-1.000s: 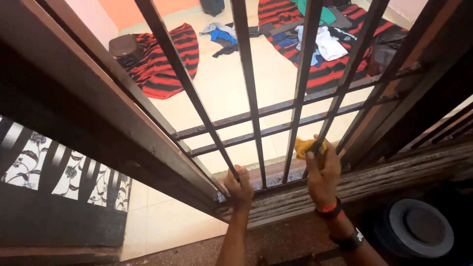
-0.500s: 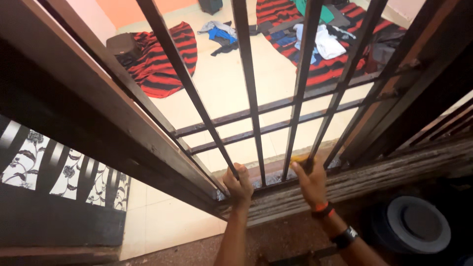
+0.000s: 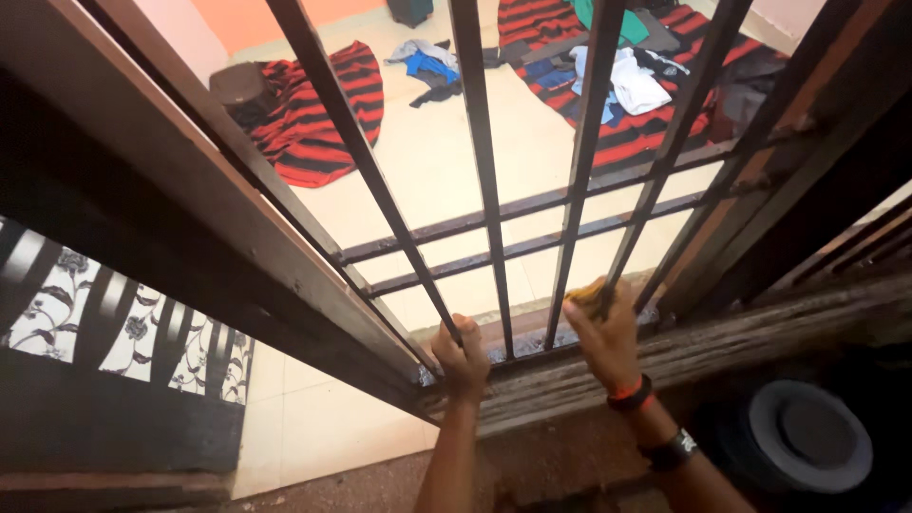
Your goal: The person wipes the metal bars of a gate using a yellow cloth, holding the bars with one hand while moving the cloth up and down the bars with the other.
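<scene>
Right hand (image 3: 608, 340) clenches a yellow rag (image 3: 586, 291) around the upright bar (image 3: 635, 228)'s foot; left hand (image 3: 463, 359) grips the next-but-one bar (image 3: 380, 195) to the left.

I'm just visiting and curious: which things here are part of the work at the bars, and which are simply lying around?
In use: left hand gripping a bar; right hand pressing yellow cloth on barred gate.
Lying about: striped blankets, scattered clothes, round lid.

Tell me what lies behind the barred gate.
Behind the barred gate: a cream tiled floor, red-and-black striped cloths and scattered clothes. The bars and frame hide parts of it.
</scene>
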